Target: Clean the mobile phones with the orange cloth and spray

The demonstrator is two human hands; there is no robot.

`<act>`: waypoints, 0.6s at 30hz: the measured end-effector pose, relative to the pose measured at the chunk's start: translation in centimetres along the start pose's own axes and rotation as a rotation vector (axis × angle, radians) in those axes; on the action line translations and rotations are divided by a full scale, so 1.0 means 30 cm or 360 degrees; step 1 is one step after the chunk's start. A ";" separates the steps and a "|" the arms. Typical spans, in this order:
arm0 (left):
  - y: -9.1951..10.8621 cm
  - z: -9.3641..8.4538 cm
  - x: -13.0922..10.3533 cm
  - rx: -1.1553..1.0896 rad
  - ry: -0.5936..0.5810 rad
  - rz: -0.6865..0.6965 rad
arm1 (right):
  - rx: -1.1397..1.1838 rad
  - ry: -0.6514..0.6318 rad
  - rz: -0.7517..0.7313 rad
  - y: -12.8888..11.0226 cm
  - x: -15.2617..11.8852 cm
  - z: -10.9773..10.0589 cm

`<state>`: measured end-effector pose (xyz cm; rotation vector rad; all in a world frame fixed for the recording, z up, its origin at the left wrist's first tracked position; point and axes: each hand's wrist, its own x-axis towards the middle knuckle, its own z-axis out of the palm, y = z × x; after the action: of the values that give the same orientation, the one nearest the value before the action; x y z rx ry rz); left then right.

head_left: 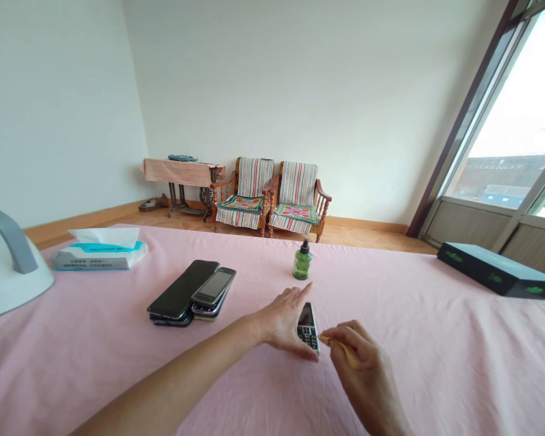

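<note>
A small keypad phone (309, 333) lies face up on the pink cloth, dark screen at the far end. My left hand (288, 321) grips it from the left, thumb by its near end and forefinger by the far end, covering part of its left side. Pinched in my right hand (361, 357) is a crumpled yellow cloth (347, 351), its tip touching or very close to the phone's right edge. Most of this cloth is hidden by the fingers. Just beyond my left hand stands a green spray bottle (302, 261) with a black top.
Stacked phones (184, 290) lie left of my hands, with a grey button phone (214, 286) on top of one pile. Farther left are a tissue pack (104, 257) and a white object with a grey handle (9, 266). A black box (495, 269) sits at the right edge.
</note>
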<state>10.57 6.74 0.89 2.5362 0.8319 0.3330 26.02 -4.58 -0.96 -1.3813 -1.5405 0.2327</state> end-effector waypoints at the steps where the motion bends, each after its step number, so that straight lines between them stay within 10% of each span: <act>1: -0.007 -0.001 -0.008 -0.0006 -0.0007 0.0009 | -0.0002 0.0006 -0.0013 -0.001 -0.002 -0.001; 18: -0.041 0.045 0.022 -0.0030 0.0042 0.0034 | 0.0057 0.0152 -0.0077 0.007 -0.052 0.005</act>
<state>10.96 7.56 -0.83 2.5297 0.8079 0.3804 25.79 -5.73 -2.03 -1.3071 -1.4819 0.1614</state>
